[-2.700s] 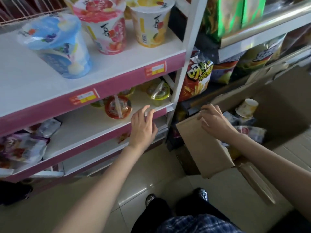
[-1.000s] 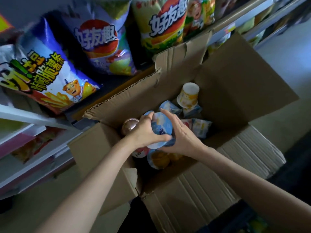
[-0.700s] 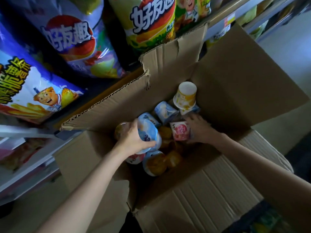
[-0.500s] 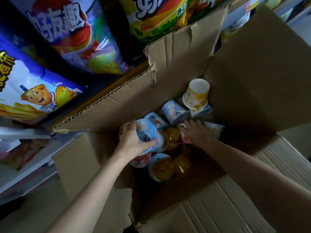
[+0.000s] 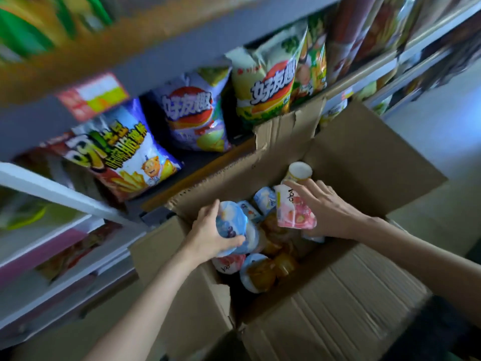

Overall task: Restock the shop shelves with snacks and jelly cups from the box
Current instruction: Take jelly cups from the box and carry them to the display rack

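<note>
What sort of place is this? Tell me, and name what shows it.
Most likely a small shop aisle during restocking. Snack bags stand in rows on shelves, a price label sits on a shelf edge, and both hands lift jelly cups from an open cardboard box on the floor.

Yellow-and-red price tag on blurred shelf edge, pale floor beyond.

You are looking down at dim shop aisle. Pale tiled floor showing at right and lower left, catching bluish light. White shelf frame running diagonally at left, pink-fronted shelf edge sitting below it. Dark shelf board lying behind, under blurred upper shelf edge carrying red-and-yellow price tag. Further metal shelf rails receding to upper right. Upper left corner smearing with motion blur.
</note>
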The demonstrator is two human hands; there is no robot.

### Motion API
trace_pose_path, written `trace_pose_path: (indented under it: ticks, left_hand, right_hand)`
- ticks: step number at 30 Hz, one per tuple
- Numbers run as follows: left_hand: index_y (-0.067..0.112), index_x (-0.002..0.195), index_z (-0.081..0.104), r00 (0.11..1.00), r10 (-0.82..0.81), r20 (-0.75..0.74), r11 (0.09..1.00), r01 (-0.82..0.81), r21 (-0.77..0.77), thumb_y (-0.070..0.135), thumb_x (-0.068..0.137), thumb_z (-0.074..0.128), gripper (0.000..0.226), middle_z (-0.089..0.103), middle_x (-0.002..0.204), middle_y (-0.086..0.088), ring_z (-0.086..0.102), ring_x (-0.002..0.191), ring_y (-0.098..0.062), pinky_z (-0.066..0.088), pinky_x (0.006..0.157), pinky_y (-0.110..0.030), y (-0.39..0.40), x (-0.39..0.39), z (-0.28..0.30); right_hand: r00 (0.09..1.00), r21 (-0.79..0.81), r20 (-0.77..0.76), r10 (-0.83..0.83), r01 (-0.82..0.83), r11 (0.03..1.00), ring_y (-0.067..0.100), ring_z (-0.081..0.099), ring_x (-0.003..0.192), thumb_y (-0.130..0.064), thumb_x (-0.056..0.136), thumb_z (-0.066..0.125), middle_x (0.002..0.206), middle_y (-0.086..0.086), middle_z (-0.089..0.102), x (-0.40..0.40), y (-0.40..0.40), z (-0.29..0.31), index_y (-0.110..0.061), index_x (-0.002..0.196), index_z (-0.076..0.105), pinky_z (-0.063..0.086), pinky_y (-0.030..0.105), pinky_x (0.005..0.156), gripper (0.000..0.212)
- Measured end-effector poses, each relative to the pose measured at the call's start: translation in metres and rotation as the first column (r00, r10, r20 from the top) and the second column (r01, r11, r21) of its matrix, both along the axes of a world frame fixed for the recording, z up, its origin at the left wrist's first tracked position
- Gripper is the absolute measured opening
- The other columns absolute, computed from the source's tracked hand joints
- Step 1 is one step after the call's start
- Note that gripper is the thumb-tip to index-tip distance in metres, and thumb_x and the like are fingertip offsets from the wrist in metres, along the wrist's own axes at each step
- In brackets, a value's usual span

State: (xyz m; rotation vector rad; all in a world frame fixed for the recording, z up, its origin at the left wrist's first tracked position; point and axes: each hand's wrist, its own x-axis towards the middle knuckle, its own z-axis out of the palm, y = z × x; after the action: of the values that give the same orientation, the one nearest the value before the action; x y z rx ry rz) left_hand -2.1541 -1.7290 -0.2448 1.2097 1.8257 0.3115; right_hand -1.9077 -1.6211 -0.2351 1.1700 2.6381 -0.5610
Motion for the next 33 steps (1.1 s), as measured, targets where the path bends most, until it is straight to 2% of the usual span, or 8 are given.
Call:
trace_pose_path:
  ticks: [3,6,10,14,20,23,28,33]
  left_hand:
    - [0.014,0.148,0.012,0.999,-0.048,0.019,0.994,0.045,0.098,0.056,0.056,0.076,0.12,0.022,0.146,-0.001,0.022,0.138,-0.018,0.025,0.11,-0.03,-0.025,-0.021,0.056]
    - [0.015,0.148,0.013,0.997,-0.061,-0.042,0.965,0.069,0.254,0.074,0.038,0.054,0.132,0.022,0.147,0.0,0.021,0.139,-0.017,0.021,0.109,-0.025,-0.059,-0.056,0.115]
    - [0.015,0.148,0.016,0.993,-0.058,-0.102,0.876,0.1,0.471,0.058,0.056,0.074,0.117,0.021,0.149,0.0,0.021,0.138,-0.012,0.018,0.106,-0.017,-0.129,-0.124,0.184]
    - [0.02,0.146,0.021,0.995,0.041,-0.095,0.772,0.029,0.635,0.033,0.073,0.076,0.093,0.024,0.146,0.004,0.021,0.136,-0.009,0.016,0.099,-0.012,-0.195,-0.205,0.239]
    - [0.015,0.144,0.029,0.957,0.283,-0.062,0.604,-0.128,0.787,0.063,0.048,0.066,0.114,0.031,0.131,0.008,0.03,0.125,-0.005,0.023,0.099,-0.012,-0.263,-0.302,0.312]
    - [0.011,0.145,0.028,0.907,0.42,-0.036,0.542,-0.219,0.812,0.067,0.057,0.071,0.112,0.031,0.142,-0.002,0.032,0.132,-0.016,0.031,0.109,-0.032,-0.276,-0.343,0.326]
    - [0.01,0.144,0.027,0.756,0.643,-0.12,0.477,-0.273,0.835,0.04,0.073,0.074,0.091,0.029,0.143,-0.008,0.032,0.131,-0.025,0.031,0.106,-0.036,-0.286,-0.406,0.337]
    - [0.009,0.137,0.038,0.55,0.771,-0.32,0.584,-0.412,0.7,0.057,0.067,0.073,0.092,0.036,0.14,-0.015,0.035,0.127,-0.038,0.035,0.102,-0.046,-0.287,-0.479,0.328]
  right_hand:
    - [0.991,0.174,-0.124,0.042,-0.02,0.985,0.017,0.032,0.107,-0.067,0.062,0.046,0.133,0.004,0.041,-0.025,-0.032,0.061,-0.031,0.147,0.01,0.039,0.039,0.095,0.099]
    - [0.972,0.33,-0.213,0.097,-0.022,0.944,0.022,0.042,0.105,-0.056,0.069,0.063,0.13,0.001,0.042,-0.068,-0.07,0.121,-0.032,0.146,0.009,0.04,0.036,0.093,0.098]
    - [0.924,0.445,-0.328,0.195,-0.031,0.895,0.025,0.041,0.116,-0.038,0.065,0.074,0.134,0.001,0.037,-0.14,-0.14,0.191,-0.032,0.146,0.009,0.033,0.033,0.1,0.105]
    - [0.842,0.555,-0.417,0.342,-0.063,0.83,0.023,0.041,0.119,-0.045,0.069,0.065,0.136,0.001,0.037,-0.215,-0.201,0.243,-0.028,0.145,0.019,0.029,0.026,0.101,0.09]
    - [0.771,0.686,-0.407,0.49,-0.096,0.721,0.025,0.042,0.123,-0.043,0.073,0.068,0.138,-0.001,0.036,-0.323,-0.24,0.296,-0.029,0.144,0.019,0.026,0.026,0.103,0.088]
    - [0.741,0.726,-0.399,0.54,-0.105,0.68,0.026,0.041,0.121,-0.035,0.069,0.075,0.137,0.003,0.038,-0.368,-0.241,0.314,-0.027,0.144,0.022,0.027,0.027,0.101,0.092]
    - [0.68,0.787,-0.376,0.629,-0.124,0.604,0.031,0.043,0.116,-0.032,0.067,0.078,0.135,0.007,0.042,-0.442,-0.236,0.334,-0.026,0.141,0.022,0.039,0.043,0.098,0.093]
    - [0.599,0.799,-0.348,0.721,-0.211,0.562,0.029,0.041,0.119,-0.036,0.069,0.078,0.138,0.007,0.04,-0.519,-0.226,0.351,-0.028,0.142,0.018,0.036,0.039,0.098,0.095]
